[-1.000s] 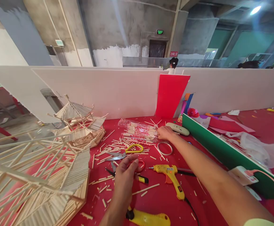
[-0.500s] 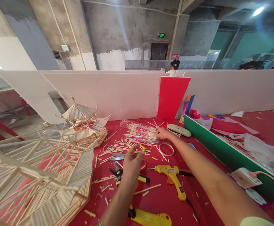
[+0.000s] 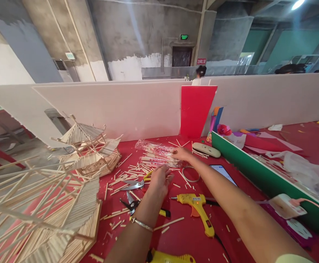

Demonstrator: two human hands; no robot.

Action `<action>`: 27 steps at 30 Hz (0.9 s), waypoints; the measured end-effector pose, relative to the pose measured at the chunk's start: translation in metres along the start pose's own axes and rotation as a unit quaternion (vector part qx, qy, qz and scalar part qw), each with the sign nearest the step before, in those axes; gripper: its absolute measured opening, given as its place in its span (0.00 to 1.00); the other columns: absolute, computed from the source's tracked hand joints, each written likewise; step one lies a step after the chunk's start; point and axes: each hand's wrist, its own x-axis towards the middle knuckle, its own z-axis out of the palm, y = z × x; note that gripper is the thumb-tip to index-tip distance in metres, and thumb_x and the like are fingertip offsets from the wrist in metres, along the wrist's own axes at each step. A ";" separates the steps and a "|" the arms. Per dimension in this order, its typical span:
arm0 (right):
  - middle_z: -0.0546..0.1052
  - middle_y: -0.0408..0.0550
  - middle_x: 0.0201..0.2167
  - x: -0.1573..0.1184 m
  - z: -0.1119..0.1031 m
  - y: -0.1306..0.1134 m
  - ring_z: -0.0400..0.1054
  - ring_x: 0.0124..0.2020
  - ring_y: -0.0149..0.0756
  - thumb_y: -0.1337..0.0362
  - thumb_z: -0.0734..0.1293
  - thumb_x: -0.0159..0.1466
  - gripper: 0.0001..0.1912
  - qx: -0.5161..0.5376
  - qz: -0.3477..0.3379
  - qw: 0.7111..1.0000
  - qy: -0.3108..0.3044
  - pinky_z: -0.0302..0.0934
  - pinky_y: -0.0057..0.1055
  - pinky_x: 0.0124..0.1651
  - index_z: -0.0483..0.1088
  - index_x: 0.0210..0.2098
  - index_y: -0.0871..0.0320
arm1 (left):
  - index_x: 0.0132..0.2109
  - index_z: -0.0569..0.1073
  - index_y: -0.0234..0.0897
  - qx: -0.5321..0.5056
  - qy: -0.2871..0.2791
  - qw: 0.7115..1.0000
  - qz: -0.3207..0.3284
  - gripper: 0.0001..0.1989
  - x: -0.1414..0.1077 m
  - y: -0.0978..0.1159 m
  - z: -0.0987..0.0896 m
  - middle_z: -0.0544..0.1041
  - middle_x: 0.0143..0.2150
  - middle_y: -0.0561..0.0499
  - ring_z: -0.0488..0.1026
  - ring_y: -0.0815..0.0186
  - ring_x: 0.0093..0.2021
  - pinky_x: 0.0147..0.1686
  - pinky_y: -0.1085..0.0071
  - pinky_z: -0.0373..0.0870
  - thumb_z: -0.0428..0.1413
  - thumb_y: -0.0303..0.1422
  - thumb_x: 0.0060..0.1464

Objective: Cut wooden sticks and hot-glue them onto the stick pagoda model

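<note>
My right hand (image 3: 181, 154) has its fingers curled at the right end of a clear plastic bag of wooden sticks (image 3: 158, 152). Close in front of the bag, my left hand (image 3: 160, 179) reaches over loose sticks (image 3: 132, 171), its fingers stretched and thumb apart, holding nothing. Partly under that hand lie yellow-handled scissors (image 3: 134, 185). Pliers-like cutters (image 3: 132, 205) rest beside my left wrist, mostly hidden by the forearm. A yellow glue gun (image 3: 196, 204) lies between my forearms, and a wire ring (image 3: 190, 174) sits just below my right wrist.
Pavilion-like stick models stand on the left, a large one (image 3: 85, 204) in front of a smaller one (image 3: 93, 149). A pencil case (image 3: 206, 149), a phone (image 3: 221, 173), a green board (image 3: 247, 171) and a power strip (image 3: 296, 226) are to the right. A yellow-handled tool (image 3: 170, 257) lies nearest me.
My left hand has moved forward towards the bag, stretching its fingers past the scissors' handles. My right hand stays at the bag's right end. The view has shifted slightly, and more of the phone shows.
</note>
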 end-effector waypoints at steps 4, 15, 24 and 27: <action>0.72 0.50 0.54 0.003 -0.002 -0.007 0.70 0.49 0.41 0.56 0.66 0.68 0.19 0.020 -0.006 1.000 -0.022 0.68 0.43 0.50 0.68 0.54 0.58 | 0.36 0.72 0.36 -0.003 -0.003 1.000 -0.005 0.10 -0.001 0.001 -0.003 0.73 0.33 0.50 0.73 0.68 0.29 0.32 0.69 0.73 0.63 0.23 0.47; 0.72 0.51 0.54 -0.064 -0.066 0.029 0.70 0.49 0.41 0.56 0.65 0.68 0.18 0.067 0.076 0.993 -0.053 0.68 0.42 0.50 0.69 0.54 0.58 | 0.35 0.72 0.34 -0.022 -0.019 0.999 -0.030 0.07 -0.016 0.004 -0.008 0.74 0.28 0.51 0.74 0.68 0.26 0.32 0.69 0.74 0.60 0.21 0.49; 0.75 0.43 0.28 -0.229 -0.071 0.007 0.69 0.32 0.33 0.48 0.66 0.64 0.19 0.213 -0.015 0.977 0.028 0.64 0.29 0.36 0.75 0.38 0.59 | 0.36 0.72 0.35 -0.083 -0.121 0.989 -0.016 0.10 -0.082 0.006 0.001 0.78 0.36 0.45 0.76 0.64 0.32 0.34 0.67 0.73 0.66 0.32 0.51; 0.72 0.41 0.27 -0.275 -0.009 -0.032 0.65 0.27 0.31 0.41 0.62 0.64 0.25 0.291 -0.064 0.954 0.014 0.61 0.28 0.32 0.74 0.37 0.57 | 0.37 0.71 0.38 -0.142 -0.133 0.978 0.073 0.09 -0.116 0.005 -0.015 0.77 0.35 0.51 0.75 0.68 0.34 0.38 0.72 0.72 0.61 0.38 0.57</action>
